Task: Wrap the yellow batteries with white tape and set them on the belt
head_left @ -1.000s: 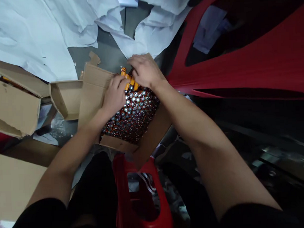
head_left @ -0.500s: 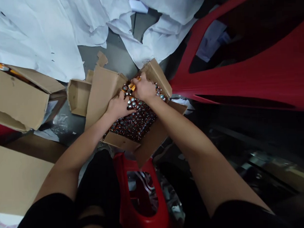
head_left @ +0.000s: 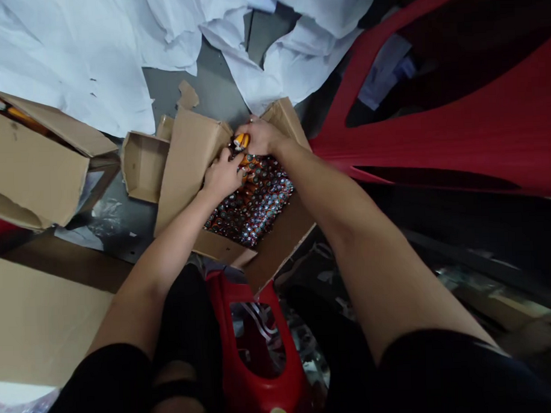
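An open cardboard box (head_left: 184, 167) holds a mass of small cylinders that look like batteries (head_left: 257, 201), with orange sides and shiny ends. At the far end of the box, my right hand (head_left: 260, 136) is closed around some orange cylinders (head_left: 241, 141). My left hand (head_left: 223, 174) is at the box's left side, its fingers spread over the cylinders and its fingertips close to my right hand. Whether the left fingers grip any of them is hard to see.
A red stool (head_left: 285, 351) stands below the box. White sheets (head_left: 89, 56) lie beyond it. At the left are a small open carton (head_left: 143, 166) and a larger cardboard box (head_left: 34, 161). Big red plastic furniture (head_left: 436, 140) is at the right.
Both hands have shifted slightly toward the box's far end. The camera view has moved a little, and more of the cylinders show below my hands.
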